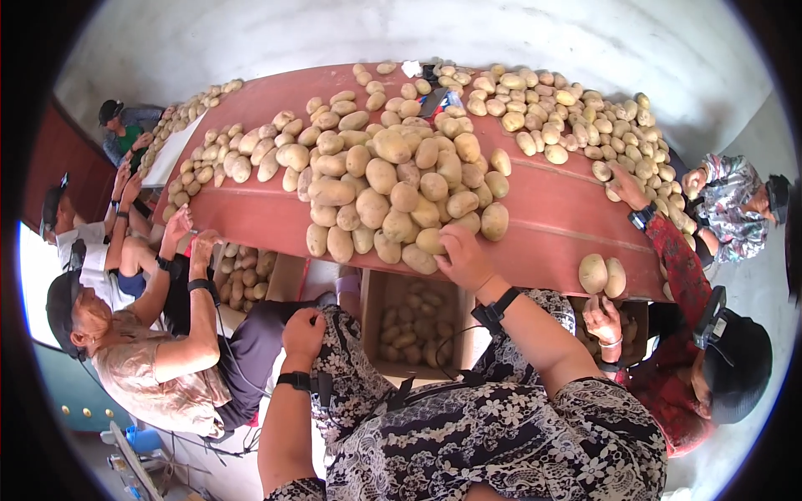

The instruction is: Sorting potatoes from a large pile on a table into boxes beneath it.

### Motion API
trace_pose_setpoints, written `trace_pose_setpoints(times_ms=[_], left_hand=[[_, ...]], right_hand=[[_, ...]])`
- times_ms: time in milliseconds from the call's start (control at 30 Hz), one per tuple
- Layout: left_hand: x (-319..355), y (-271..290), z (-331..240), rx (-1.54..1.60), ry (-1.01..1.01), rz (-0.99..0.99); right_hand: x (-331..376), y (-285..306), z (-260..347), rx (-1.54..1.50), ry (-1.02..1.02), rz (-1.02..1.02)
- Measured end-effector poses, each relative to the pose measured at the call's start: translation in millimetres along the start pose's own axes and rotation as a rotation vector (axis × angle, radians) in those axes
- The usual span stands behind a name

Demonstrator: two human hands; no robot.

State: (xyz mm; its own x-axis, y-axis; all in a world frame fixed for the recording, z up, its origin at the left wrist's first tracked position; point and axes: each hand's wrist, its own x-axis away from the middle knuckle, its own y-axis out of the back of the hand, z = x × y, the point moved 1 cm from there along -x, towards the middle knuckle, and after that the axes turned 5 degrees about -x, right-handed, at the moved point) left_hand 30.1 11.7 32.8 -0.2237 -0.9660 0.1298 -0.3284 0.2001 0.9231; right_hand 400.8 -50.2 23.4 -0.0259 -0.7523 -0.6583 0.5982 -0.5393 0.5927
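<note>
A large heap of pale brown potatoes (380,175) lies on the red tabletop (551,209) in front of me. My right hand (466,259) is at the near edge of this heap, its bent fingers closed against a potato (430,241). Above my left thigh, away from the heap, my left hand (303,336) is curled closed. A small dark spot shows at its fingers, and I cannot make out what it is. Between my knees, below the table's edge, stands a cardboard box (374,292) with more potatoes inside.
Another potato box (286,275) stands to the left. At the left, a person in a patterned shirt (159,376) has both hands raised near the table. A person in red sleeves (677,259) at the right handles potatoes. More potatoes (576,113) cover the far right.
</note>
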Motion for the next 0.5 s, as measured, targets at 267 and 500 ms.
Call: trace_pose_setpoints(times_ms=[267,500], left_hand=[[-4.7,-5.0,6.6,-0.007,-0.071,-0.028],[-3.3,-4.2,4.9,0.02,-0.026,-0.016]], right_hand=[[-26.4,39.3,-24.6,-0.062,-0.081,-0.072],[-70.4,57.9,-173.0,0.37,-0.476,-0.196]])
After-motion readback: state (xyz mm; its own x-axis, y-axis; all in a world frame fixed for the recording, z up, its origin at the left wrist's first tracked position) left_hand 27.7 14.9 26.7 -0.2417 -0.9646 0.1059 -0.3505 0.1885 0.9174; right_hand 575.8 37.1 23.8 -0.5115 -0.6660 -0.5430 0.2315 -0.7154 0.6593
